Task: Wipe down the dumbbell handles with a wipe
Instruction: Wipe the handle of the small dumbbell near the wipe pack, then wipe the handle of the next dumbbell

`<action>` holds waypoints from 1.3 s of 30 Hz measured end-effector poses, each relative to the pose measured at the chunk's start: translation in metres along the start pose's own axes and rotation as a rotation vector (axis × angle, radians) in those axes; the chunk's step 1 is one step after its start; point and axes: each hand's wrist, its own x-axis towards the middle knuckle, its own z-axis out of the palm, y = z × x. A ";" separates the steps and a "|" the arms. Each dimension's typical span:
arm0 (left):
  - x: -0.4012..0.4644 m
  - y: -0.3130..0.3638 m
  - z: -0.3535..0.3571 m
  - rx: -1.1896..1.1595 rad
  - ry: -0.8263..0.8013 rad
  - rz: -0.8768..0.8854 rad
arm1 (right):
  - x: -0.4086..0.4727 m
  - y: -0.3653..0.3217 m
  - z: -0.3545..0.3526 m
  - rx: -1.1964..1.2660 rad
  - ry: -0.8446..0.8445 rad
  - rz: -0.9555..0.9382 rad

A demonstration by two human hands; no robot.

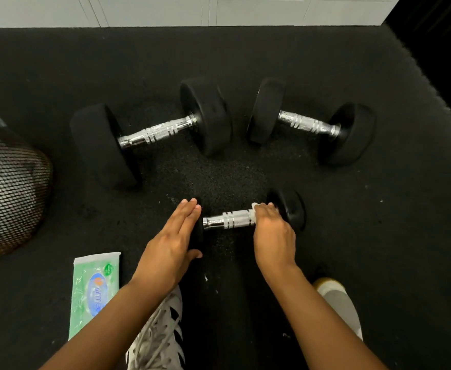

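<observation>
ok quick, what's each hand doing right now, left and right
Left hand: open, straight fingers pressed against the left black weight of the small chrome-handled dumbbell.
Right hand: closed round a white wipe on that handle.

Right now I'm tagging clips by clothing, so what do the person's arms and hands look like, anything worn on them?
Both forearms are bare as far as the frame shows: no sleeves in view. The left hand and the right hand wear no gloves, and no rings, watch or wristbands show on the sides facing the camera. Fingernails look short and unpainted.
</observation>
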 end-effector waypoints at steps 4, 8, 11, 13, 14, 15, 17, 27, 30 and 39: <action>0.001 0.000 -0.002 0.007 -0.001 -0.010 | -0.014 0.003 0.001 0.032 -0.050 -0.001; 0.003 0.009 -0.008 -0.018 -0.036 -0.044 | -0.029 0.010 -0.017 0.168 -0.193 0.063; 0.011 0.020 -0.015 -0.020 -0.014 -0.078 | -0.011 0.002 -0.030 0.312 -0.279 -0.003; 0.023 0.032 -0.024 -0.019 0.004 -0.045 | 0.013 -0.001 -0.040 0.373 -0.268 -0.051; 0.031 0.039 -0.029 -0.013 0.007 -0.015 | 0.030 0.000 -0.046 0.428 -0.264 -0.009; 0.039 0.046 -0.036 -0.005 0.009 0.016 | 0.047 0.003 -0.053 0.488 -0.245 0.052; 0.060 0.060 -0.050 0.005 0.021 0.072 | 0.083 0.015 -0.070 0.566 -0.178 0.171; 0.191 0.116 -0.091 0.130 0.011 0.243 | 0.199 0.085 -0.113 0.455 -0.167 0.210; 0.226 0.117 -0.080 0.157 -0.013 0.277 | 0.211 0.095 -0.098 0.440 -0.184 0.155; 0.279 0.093 -0.032 0.390 0.005 0.412 | 0.235 0.116 -0.031 0.295 0.059 -0.146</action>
